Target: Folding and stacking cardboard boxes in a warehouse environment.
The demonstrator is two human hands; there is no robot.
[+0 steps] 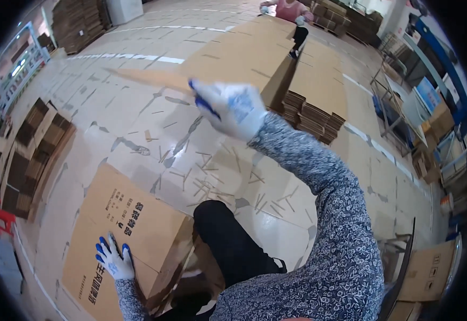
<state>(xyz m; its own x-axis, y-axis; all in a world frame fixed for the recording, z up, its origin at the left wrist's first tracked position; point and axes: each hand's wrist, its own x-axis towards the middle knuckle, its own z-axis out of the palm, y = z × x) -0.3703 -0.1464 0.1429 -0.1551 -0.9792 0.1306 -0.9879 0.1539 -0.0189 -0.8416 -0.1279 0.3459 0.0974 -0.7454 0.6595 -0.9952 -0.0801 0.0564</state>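
- Several big cardboard sheets point(228, 51) were piled ahead.
- A printed box point(158, 224), lower left, was touched by the left hand point(117, 263), fingers spread, nothing gripped.
- A cardboard strip point(158, 78) was held in the right hand point(232, 107), fingers curled.
- Scraps point(207, 187) were strewn on the floor point(148, 125).

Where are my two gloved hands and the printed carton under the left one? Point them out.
Left hand point(118, 264): head view, back of the glove.
Right hand point(238, 109): head view, back of the glove.
Printed carton point(150, 241): head view, bare patch of its upper face, right of the left hand.
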